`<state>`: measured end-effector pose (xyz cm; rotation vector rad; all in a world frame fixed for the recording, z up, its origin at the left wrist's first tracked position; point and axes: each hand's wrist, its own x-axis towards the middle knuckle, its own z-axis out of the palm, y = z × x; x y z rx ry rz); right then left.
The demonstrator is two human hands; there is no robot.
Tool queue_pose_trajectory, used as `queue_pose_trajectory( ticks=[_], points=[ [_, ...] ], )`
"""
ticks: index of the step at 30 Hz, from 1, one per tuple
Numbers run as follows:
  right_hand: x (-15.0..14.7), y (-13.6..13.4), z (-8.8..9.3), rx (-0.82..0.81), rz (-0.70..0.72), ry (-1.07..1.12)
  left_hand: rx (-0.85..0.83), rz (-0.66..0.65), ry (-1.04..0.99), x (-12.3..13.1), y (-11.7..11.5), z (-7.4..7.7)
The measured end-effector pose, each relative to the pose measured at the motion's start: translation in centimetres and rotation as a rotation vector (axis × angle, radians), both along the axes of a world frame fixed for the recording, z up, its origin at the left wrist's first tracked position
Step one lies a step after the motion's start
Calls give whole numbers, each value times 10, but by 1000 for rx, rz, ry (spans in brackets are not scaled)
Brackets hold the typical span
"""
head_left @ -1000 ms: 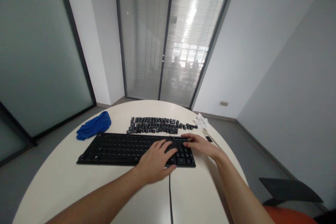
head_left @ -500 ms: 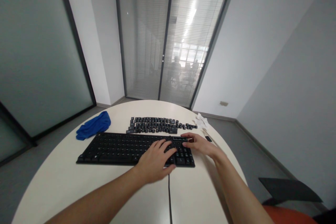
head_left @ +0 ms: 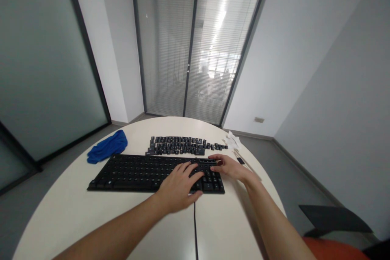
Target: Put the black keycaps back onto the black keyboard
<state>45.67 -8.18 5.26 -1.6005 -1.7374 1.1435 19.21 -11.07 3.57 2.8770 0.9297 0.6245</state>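
A black keyboard [head_left: 131, 174] lies on the table, its main block stripped of most keycaps while the number pad at the right has keys on it. My left hand [head_left: 178, 187] rests on its right-centre part, open, with fingers spread and the thumb by the front edge. At the far right corner, my right hand [head_left: 228, 166] grips the keyboard, index finger along the back edge and thumb over the number pad. Its other fingers are hidden. Behind the keyboard, loose black keycaps [head_left: 176, 146] stand in rows.
On the round white table [head_left: 91, 219], a blue cloth [head_left: 108, 146] lies left. Crumpled white tissue [head_left: 233, 140] and thin sticks with a small black piece [head_left: 240, 161] lie right. A black cable [head_left: 196, 227] runs toward me. A dark chair part [head_left: 335, 217] is at right.
The view has shifted very slightly. Both hands keep nearly the same places on the keyboard, and nothing else has visibly moved.
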Motion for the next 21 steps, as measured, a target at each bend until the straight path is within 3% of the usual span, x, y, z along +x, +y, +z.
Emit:
queue_pose_trajectory(
  ticks=[12,16,19,21],
  points=[
    [8,-3,-1,111,20,-73,-12,3,0,-1,0,1],
    [24,7,-7,276,-183,-139,-11,0,-4,-1,0,1],
    [35,15,-16,404,-399,-312,-20,0,2,-1,0,0],
    [39,19,-23,449,-455,-447,-24,2,3,0,0,0]
  ],
)
